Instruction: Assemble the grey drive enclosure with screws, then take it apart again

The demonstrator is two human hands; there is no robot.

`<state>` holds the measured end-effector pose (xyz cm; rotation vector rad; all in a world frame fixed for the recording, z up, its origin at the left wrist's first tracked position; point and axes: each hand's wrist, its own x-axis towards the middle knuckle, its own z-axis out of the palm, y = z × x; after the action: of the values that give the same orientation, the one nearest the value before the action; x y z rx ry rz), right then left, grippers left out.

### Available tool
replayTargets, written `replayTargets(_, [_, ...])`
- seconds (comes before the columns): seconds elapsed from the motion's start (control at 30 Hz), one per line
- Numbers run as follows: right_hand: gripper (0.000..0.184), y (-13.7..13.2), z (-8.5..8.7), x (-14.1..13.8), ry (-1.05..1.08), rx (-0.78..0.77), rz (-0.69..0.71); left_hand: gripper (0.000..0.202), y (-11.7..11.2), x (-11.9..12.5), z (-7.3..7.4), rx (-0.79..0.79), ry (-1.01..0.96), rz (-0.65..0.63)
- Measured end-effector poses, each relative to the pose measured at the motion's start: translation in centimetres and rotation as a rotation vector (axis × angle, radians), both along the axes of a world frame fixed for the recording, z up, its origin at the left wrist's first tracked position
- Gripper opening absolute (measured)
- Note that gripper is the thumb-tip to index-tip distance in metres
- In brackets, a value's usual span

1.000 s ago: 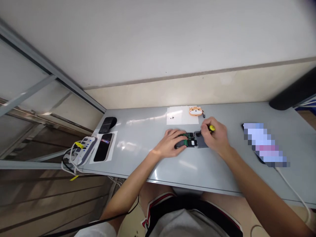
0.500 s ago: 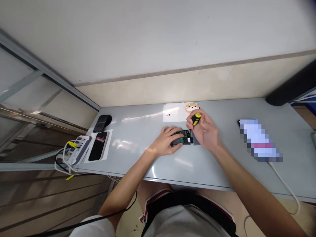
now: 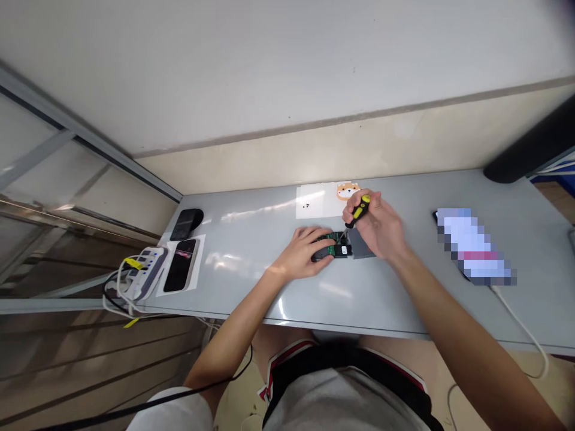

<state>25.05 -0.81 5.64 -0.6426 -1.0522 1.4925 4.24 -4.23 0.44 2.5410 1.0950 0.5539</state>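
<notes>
A small opened device with a green circuit board (image 3: 335, 246) lies on the grey table (image 3: 251, 281). My left hand (image 3: 304, 252) rests on its left side, fingers curled over the black casing and pressing it down. My right hand (image 3: 376, 226) is closed round a yellow-and-black screwdriver (image 3: 357, 211), tilted with its tip down at the board's right end. A dark grey cover piece (image 3: 362, 245) lies just right of the board, partly under my right hand.
A white sheet (image 3: 317, 201) with tiny black screws and an orange dog-face case (image 3: 347, 191) lie behind the device. At the left are a phone (image 3: 180, 264) on paper, a black case (image 3: 187, 222) and a power strip (image 3: 139, 276). A blurred phone (image 3: 474, 248) with a cable lies at the right.
My right hand rose from the table with the screwdriver and brought it upright, tip down over the board. My left hand stayed on the device.
</notes>
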Motion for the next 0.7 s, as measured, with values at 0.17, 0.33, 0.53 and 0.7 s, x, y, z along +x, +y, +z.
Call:
replayTargets(0.17, [0.051, 1.0, -0.3, -1.7, 0.086, -0.052, -0.083, 0.028, 0.1, 0.0, -0.2, 0.016, 0.005, -0.002])
replayTargets(0.33, [0.055, 1.6, -0.3, -2.7, 0.103, -0.060, -0.048, 0.030, 0.2, 0.0, -0.4, 0.018, 0.004, -0.004])
replayTargets(0.53, [0.047, 1.4, -0.1, -1.4, 0.085, -0.003, -0.074, 0.029, 0.2, -0.1, -0.6, 0.031, -0.005, -0.011])
replayTargets(0.7, [0.041, 1.4, -0.1, -0.6, 0.065, -0.048, 0.012, 0.029, 0.2, -0.1, -0.5, 0.014, 0.006, -0.003])
